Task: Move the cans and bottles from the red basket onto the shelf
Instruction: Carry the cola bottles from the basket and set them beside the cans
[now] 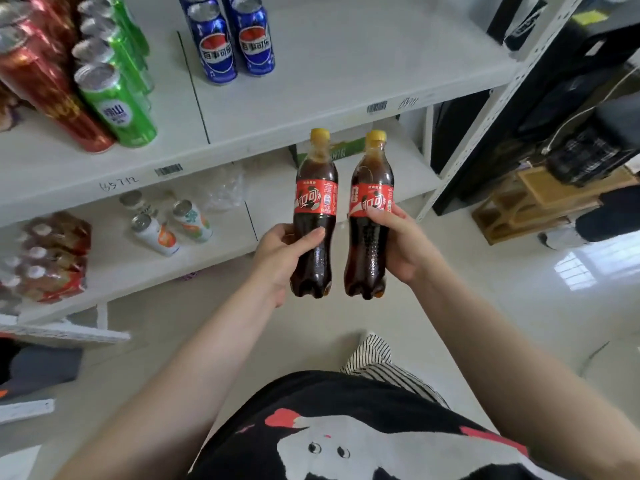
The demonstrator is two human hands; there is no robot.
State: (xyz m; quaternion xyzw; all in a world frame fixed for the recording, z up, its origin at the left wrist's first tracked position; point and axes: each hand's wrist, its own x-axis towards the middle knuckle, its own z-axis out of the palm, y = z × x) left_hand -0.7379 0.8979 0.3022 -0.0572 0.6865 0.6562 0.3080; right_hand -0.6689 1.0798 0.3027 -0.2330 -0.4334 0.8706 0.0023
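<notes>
Gripping one cola bottle apiece, the left hand (280, 258) wraps its fingers round the lower body of the left bottle (314, 216) and the right hand (401, 247) curls round the waist of the right bottle (370, 216); both are held upright, side by side and just apart in the air before the shelf (346, 98), likely so they can go on standing; dark drink, red labels, yellow caps, sealed by the look of it; on the upper board stand blue cans (235, 39), green cans (117, 98) and red cans (45, 77), with bare space right of the blue; the red basket is out of view
</notes>
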